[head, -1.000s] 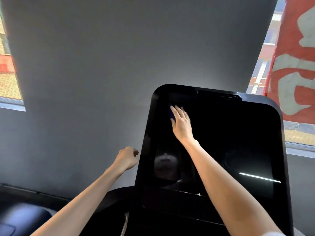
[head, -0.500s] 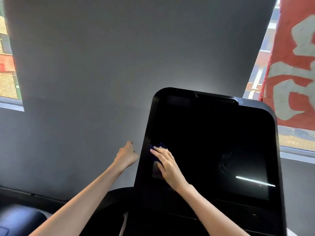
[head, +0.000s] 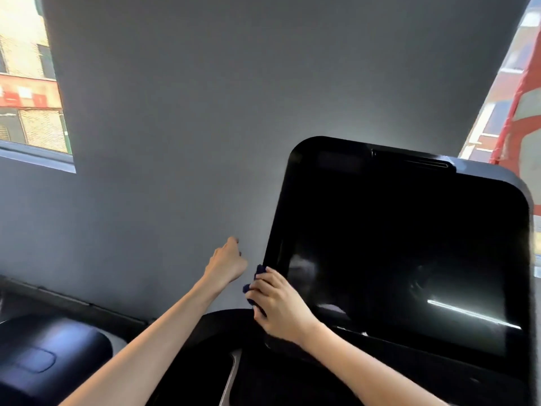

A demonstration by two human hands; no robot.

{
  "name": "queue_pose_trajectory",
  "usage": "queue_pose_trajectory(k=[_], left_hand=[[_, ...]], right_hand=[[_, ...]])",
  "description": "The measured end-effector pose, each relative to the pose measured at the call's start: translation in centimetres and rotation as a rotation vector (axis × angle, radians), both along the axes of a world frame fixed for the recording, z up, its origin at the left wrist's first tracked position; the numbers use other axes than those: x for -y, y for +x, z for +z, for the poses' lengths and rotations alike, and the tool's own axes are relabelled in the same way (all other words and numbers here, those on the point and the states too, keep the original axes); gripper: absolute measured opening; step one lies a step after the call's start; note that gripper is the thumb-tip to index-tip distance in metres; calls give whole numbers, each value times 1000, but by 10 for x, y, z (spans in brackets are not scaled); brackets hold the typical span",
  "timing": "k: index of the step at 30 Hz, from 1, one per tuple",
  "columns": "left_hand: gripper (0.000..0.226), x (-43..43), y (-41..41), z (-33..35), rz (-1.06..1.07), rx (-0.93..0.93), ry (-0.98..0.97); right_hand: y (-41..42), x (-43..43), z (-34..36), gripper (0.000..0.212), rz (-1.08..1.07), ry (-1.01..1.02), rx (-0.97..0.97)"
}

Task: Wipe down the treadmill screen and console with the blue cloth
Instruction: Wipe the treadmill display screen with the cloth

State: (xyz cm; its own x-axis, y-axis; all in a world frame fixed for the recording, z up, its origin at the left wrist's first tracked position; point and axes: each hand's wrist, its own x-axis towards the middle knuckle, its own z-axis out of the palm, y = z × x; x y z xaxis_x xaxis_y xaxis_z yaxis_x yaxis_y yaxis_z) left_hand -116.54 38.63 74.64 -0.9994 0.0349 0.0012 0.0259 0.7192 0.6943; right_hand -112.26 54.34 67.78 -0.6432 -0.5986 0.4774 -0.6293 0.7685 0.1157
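In front of you a plain grey wall (head: 190, 118) fills most of the far view, with a window (head: 29, 92) at its far left showing brick buildings outside, and a red banner (head: 524, 118) with pale markings hanging at the far right edge. The treadmill screen (head: 409, 253) stands to the right, large, dark and glossy, tilted back from you, with a thin white streak of reflected light low on its right side. Below and around it runs the black console (head: 380, 373), whose curved front reaches down toward you in the near middle. At the near left sits a dark blue rounded piece of a neighbouring machine (head: 49, 347). Your left hand (head: 227, 263) hangs in the air just left of the screen's left edge, apart from it, its back toward you and its fingers loosely curled away; nothing shows in it. Your right hand (head: 278, 300) is at the lower left edge of the screen, fingers bent round the frame there and clasping the blue cloth (head: 259, 271), which is bunched between your fingers and that edge, with only small dark folds peeking out above and to the left of your knuckles.
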Motion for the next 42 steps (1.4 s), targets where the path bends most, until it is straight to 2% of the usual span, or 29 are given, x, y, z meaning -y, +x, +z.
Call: queue_pose_trajectory(k=[3, 6, 8, 12, 15, 19, 21, 24, 27, 30, 32, 34, 37, 40, 42], left_hand=[[56, 6, 4, -2, -13, 2, -15], [57, 14, 7, 0, -25, 22, -24], [57, 20, 9, 1, -34, 47, -13], [55, 28, 9, -3, -37, 77, -11], [55, 26, 8, -6, -35, 92, -2], [56, 18, 10, -5, -26, 81, -20], [58, 17, 12, -4, -35, 91, -21], [60, 21, 13, 1, -47, 95, -15], [61, 24, 14, 3, -65, 114, 4], [61, 21, 15, 3, -81, 122, -4], [61, 17, 15, 3, -89, 123, 1], [62, 12, 17, 4, -91, 123, 9], [61, 11, 20, 5, -90, 116, 7], [61, 20, 24, 6, -103, 129, -6], [61, 27, 26, 6, -112, 144, -16]], right_hand=[[3, 1, -15, 20, 116, 164, -21], [-36, -3, 26, 7, 82, 288, -231], [-76, -10, 70, 10, -84, 153, -346], [-108, -21, 122, 25, -284, -85, -297], [-70, -12, 84, 17, -178, -114, -278], [8, -5, -19, 19, 79, 56, -85], [18, -7, -43, 22, 174, 142, -93], [-12, -17, -11, 21, 151, 198, -253], [-62, -32, 62, 27, -108, -4, -433], [-76, -41, 108, 24, -251, -103, -403], [-63, -37, 102, 21, -218, -52, -379], [-40, -31, 73, 28, -140, 10, -295], [-8, -23, 28, 27, -11, 122, -180], [-17, -34, 28, 27, 50, 215, -272], [-36, -43, 46, 32, -32, 166, -319]])
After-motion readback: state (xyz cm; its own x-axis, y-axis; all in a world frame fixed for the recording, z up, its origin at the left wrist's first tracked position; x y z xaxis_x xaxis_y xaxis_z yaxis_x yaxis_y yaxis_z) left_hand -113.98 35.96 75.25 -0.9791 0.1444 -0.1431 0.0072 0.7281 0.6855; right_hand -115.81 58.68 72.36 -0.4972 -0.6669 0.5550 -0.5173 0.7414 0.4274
